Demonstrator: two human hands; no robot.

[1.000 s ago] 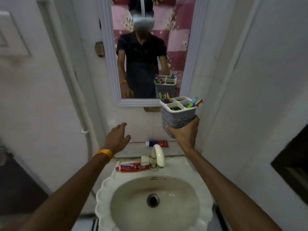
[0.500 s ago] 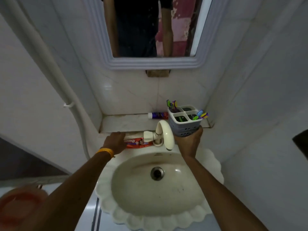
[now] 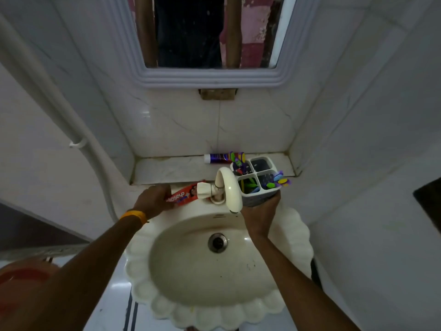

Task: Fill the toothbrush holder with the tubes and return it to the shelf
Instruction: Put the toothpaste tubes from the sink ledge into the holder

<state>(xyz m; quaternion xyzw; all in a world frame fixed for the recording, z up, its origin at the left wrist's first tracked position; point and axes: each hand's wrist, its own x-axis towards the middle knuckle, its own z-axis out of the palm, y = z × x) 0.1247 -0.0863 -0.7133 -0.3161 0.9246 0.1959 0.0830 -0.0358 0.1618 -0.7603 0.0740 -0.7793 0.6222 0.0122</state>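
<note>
My right hand point(image 3: 260, 211) grips the grey four-compartment toothbrush holder point(image 3: 259, 185) from below, just right of the tap, above the basin's back rim. Several coloured toothbrushes stick out of it. My left hand point(image 3: 155, 199) is closed on the end of a red toothpaste tube point(image 3: 185, 194), which is tilted up off the sink's back edge beside the tap. A purple and white tube point(image 3: 218, 158) lies on the white shelf point(image 3: 171, 169) against the wall, partly hidden behind the holder.
A cream tap point(image 3: 228, 187) arches between my two hands. Below is the scalloped cream sink point(image 3: 296, 244) with its drain. A mirror frame point(image 3: 210, 77) hangs above the shelf. A white pipe point(image 3: 71, 130) runs down the left wall. A red bucket point(image 3: 21, 275) sits at lower left.
The view has tilted down from the mirror to the sink. My right hand lowered the holder beside the tap. My left hand reached the red tube, closed on it and lifted its end.
</note>
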